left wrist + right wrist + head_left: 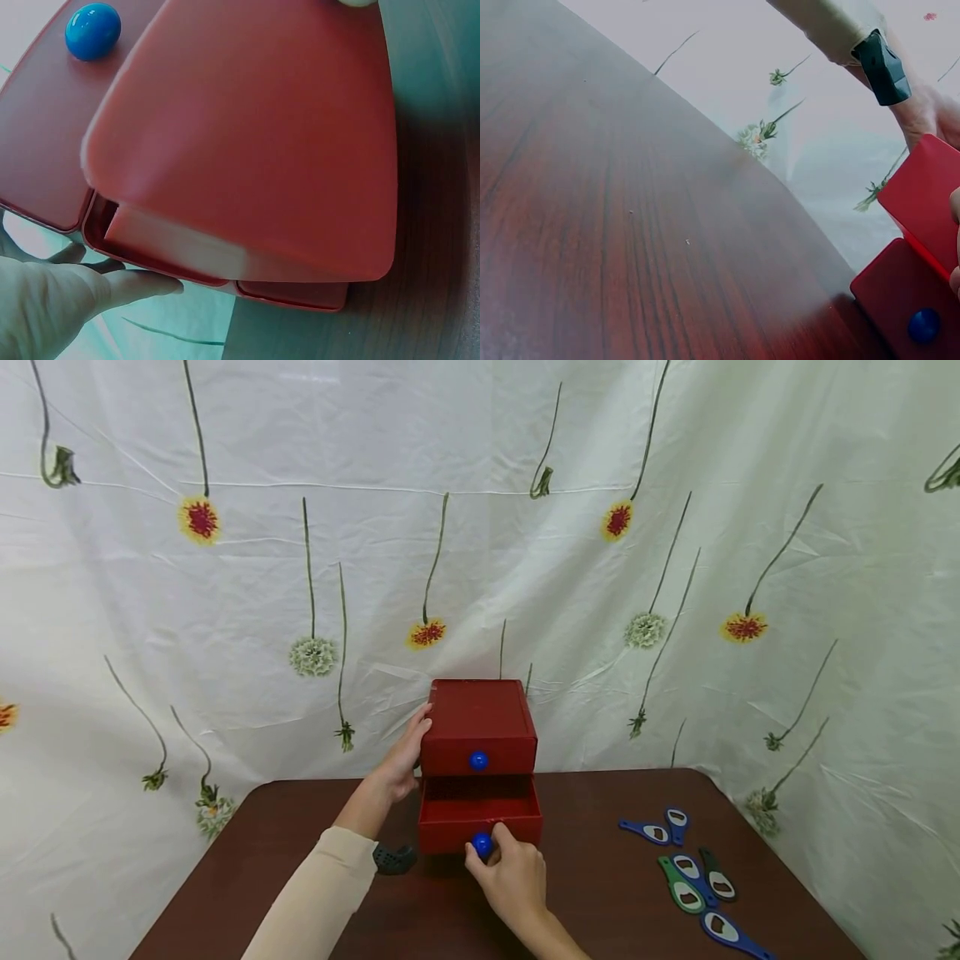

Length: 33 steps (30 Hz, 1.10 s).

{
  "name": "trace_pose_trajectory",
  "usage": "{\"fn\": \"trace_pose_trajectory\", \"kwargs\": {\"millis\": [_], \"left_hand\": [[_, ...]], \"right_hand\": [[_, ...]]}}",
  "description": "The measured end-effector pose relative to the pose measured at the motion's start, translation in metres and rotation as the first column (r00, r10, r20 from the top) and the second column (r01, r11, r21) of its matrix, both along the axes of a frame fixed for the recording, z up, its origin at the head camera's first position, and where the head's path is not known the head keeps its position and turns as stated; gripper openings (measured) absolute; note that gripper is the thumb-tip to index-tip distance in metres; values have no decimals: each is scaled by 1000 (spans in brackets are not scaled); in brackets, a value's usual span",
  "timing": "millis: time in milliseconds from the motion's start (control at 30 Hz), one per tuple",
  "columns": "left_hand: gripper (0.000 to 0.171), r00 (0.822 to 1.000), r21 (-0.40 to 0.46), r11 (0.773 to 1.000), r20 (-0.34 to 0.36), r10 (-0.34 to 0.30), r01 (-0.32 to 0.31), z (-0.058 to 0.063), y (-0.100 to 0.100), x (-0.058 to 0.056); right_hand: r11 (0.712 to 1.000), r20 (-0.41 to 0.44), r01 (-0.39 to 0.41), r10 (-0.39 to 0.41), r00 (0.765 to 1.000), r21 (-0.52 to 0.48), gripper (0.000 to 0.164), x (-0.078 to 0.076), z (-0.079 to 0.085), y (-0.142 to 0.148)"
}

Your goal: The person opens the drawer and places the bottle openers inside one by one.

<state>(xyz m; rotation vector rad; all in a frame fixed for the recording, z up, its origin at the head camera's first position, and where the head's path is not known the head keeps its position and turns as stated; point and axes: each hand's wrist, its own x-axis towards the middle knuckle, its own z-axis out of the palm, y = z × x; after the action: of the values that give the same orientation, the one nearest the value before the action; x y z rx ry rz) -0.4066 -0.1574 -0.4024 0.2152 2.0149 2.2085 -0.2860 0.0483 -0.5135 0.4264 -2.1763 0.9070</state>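
Observation:
A small red drawer cabinet (pixel 483 714) stands on the dark wooden table. My left hand (pixel 402 762) steadies its left side, fingers stretched along the wall; the left wrist view shows these fingers (pixel 142 286) against the cabinet's edge. A drawer (pixel 442 837) below the top one is pulled out, and its visible inside is bare. With thumb and forefinger, my right hand (pixel 516 875) pinches this drawer's round blue knob (pixel 482 844). The top drawer is closed, with its own blue knob (pixel 478 761). Under the pulled-out drawer, the right wrist view shows another drawer front (pixel 889 289).
Several bottle openers (pixel 686 893), blue, green and black, lie at the right of the table (pixel 600 893). Behind the table hangs a white flowered curtain (pixel 480 552). A dark band (pixel 393 860) is worn on the left wrist.

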Motion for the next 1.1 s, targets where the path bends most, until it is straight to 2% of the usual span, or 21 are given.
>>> {"fn": "trace_pose_trajectory", "kwargs": {"millis": [200, 833, 1100], "left_hand": [[57, 1000, -6, 1000, 4, -4, 4, 0, 0, -1], [57, 1000, -10, 1000, 18, -9, 10, 3, 1, 1], [57, 999, 3, 999, 29, -42, 42, 5, -2, 2]], "right_hand": [[1000, -32, -3, 3, 999, 17, 44, 4, 1, 2], [999, 2, -25, 25, 1000, 43, 43, 14, 0, 7], [996, 2, -41, 41, 999, 73, 42, 18, 3, 11]]}}
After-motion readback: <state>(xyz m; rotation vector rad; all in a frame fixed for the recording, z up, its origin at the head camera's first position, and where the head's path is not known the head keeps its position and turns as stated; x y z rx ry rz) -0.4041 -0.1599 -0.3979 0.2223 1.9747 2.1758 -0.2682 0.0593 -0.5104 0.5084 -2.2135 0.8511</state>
